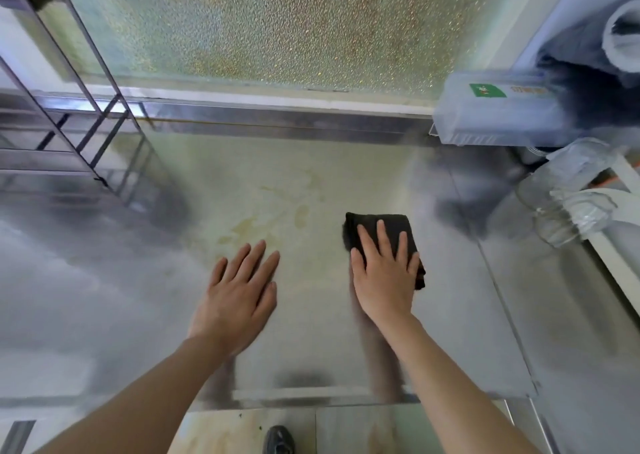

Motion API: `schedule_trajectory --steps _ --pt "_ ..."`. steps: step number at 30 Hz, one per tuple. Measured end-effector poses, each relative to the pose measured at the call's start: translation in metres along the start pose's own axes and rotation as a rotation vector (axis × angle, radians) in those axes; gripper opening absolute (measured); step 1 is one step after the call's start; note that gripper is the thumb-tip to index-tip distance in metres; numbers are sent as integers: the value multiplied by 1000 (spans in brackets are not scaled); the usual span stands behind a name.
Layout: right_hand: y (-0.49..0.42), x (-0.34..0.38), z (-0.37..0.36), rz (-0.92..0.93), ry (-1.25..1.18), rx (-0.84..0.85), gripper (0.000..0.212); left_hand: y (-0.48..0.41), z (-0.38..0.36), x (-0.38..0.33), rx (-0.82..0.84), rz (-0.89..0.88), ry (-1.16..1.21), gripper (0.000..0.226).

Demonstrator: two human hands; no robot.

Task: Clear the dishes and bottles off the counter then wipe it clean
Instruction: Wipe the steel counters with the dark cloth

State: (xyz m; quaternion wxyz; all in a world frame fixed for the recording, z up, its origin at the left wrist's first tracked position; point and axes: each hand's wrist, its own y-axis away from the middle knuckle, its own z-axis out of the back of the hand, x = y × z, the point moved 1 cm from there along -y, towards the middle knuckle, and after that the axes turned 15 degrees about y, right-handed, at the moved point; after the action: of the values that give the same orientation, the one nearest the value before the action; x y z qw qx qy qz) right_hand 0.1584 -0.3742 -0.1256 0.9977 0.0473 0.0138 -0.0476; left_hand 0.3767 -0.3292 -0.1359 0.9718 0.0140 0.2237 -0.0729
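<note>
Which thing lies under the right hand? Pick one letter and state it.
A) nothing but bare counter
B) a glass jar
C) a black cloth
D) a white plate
C: the right hand lies flat, fingers straight, on the folded black cloth, which rests on the steel counter; the left hand is spread over bare metal beside it.

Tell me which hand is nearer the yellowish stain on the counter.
Left. The left hand lies just below the stain, nearly touching it; the right hand presses the black cloth off to its right.
</note>
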Motion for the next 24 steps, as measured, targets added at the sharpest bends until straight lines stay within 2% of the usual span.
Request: schedule_trajectory --steps 2,6,8,10,13,15,17,20,22,24 --pt "21 15 -4 8 -28 -19 48 0 0 -1 5 14 33 62" --pt "92 21 -17 352 25 -116 45 3 7 -5 -10 -8 44 59" --pt "102 8 -20 408 79 -110 45 12 14 -10 -38 -11 60 53" --pt "95 -9 -18 318 89 -99 49 27 24 -13 -84 3 108 48" --pt "93 -18 -17 23 32 -58 58 58 35 -1 -73 -8 124 44" --pt "105 -2 -17 -142 -31 -57 51 70 38 20 -6 -23 81 46" --pt "125 33 -17 -183 -50 -95 47 75 40 45 46 -15 60 50" --pt "159 82 -20 57 -2 -141 46 75 40 70 91 -49 37 50" --pt "164 85 -22 268 66 -138 45 74 41 76 108 -87 23 49" --pt "154 70 -25 356 132 -159 45 72 41 77 97 -108 24 47"
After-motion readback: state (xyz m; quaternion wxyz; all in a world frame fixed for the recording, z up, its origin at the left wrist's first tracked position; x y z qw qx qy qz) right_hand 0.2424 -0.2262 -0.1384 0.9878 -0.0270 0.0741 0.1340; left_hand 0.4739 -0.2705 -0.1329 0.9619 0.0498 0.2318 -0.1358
